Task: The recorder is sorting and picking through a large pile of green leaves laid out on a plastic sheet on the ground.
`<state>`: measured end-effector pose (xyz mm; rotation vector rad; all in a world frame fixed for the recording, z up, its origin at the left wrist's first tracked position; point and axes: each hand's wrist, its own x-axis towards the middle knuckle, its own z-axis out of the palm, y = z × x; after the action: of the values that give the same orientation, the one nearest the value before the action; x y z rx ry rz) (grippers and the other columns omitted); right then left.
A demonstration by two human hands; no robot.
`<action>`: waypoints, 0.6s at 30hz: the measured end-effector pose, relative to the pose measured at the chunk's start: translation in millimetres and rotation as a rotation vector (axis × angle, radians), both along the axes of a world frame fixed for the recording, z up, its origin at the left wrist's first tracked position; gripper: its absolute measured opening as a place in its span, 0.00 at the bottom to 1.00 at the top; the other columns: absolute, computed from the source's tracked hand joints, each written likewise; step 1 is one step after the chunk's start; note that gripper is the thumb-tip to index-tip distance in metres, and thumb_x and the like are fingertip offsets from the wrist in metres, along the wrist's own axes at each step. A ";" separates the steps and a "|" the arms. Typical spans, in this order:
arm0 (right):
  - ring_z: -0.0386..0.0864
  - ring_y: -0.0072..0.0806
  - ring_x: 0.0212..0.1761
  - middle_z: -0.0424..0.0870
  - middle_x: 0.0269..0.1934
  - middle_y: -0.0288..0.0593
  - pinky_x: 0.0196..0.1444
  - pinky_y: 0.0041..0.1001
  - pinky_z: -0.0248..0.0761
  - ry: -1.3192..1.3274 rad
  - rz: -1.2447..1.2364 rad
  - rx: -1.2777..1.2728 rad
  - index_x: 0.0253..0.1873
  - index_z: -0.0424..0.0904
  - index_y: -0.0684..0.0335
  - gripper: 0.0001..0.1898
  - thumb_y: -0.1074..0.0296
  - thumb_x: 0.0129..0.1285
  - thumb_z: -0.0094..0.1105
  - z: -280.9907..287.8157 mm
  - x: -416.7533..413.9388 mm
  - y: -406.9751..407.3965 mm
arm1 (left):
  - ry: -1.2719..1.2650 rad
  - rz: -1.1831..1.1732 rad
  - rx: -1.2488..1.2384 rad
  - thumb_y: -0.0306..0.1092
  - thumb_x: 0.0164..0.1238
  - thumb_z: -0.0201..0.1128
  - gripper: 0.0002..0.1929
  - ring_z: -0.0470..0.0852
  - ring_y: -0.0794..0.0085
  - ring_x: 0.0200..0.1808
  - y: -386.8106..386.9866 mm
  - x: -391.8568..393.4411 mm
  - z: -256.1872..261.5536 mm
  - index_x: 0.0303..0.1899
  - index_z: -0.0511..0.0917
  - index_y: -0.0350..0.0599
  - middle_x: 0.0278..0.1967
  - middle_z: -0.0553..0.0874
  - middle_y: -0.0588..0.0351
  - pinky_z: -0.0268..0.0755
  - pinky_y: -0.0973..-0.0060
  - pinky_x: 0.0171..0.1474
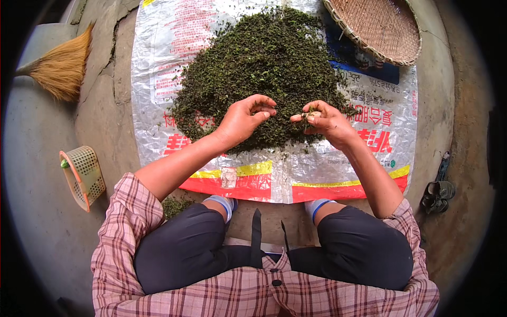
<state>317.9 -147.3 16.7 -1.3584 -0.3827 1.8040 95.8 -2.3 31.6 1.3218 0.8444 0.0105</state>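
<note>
A broad heap of small dark green and brownish leaves [269, 63] lies on an opened-out plastic woven sack [154, 130]. Over the heap's near edge is my left hand [249, 117], its fingers curled and thumb close to the fingertips; whether it pinches anything is hidden. My right hand [326, 121] is a short way to the right, level with it, and holds a few leaf bits or stems [311, 112] between thumb and fingers. The two hands do not touch.
A round woven bamboo tray [380, 29] rests at the sack's far right corner. On the left are a straw broom [63, 63] and a plastic basket [89, 170]. A small green pile [175, 206] is by my left knee. Dark shoes [437, 194] stand at the right on the concrete floor.
</note>
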 end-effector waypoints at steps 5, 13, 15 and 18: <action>0.80 0.24 0.55 0.86 0.53 0.43 0.53 0.29 0.73 0.131 0.017 0.025 0.59 0.67 0.60 0.15 0.68 0.70 0.56 18.7 -10.7 0.7 | 0.028 -0.146 0.447 0.29 0.66 0.66 0.14 0.84 0.71 0.50 -6.8 13.2 23.4 0.53 0.82 0.44 0.45 0.87 0.56 0.73 0.71 0.58; 0.82 0.25 0.50 0.87 0.46 0.51 0.54 0.25 0.72 0.064 0.088 0.218 0.69 0.60 0.69 0.26 0.78 0.68 0.55 29.1 -31.7 6.8 | 0.032 -0.251 0.562 0.36 0.65 0.70 0.11 0.84 0.68 0.47 -12.1 23.8 38.4 0.43 0.83 0.39 0.39 0.87 0.54 0.74 0.69 0.51; 0.84 0.26 0.47 0.87 0.44 0.51 0.53 0.25 0.73 0.052 0.067 0.224 0.70 0.58 0.70 0.27 0.78 0.68 0.55 28.3 -35.8 7.2 | 0.131 -0.184 0.030 0.37 0.67 0.69 0.12 0.84 0.73 0.43 -12.0 26.8 40.1 0.40 0.82 0.36 0.36 0.87 0.55 0.74 0.72 0.51; 0.84 0.25 0.48 0.88 0.43 0.49 0.52 0.24 0.73 0.007 0.095 0.238 0.70 0.58 0.70 0.28 0.78 0.67 0.57 26.1 -35.9 6.7 | 0.102 -0.067 -0.230 0.35 0.67 0.69 0.12 0.84 0.76 0.40 -14.0 23.8 37.3 0.41 0.82 0.34 0.35 0.87 0.56 0.74 0.74 0.52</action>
<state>282.1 -140.5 42.8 -1.1852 -0.6459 1.7755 119.7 -16.4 68.9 1.1404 0.8604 -0.2029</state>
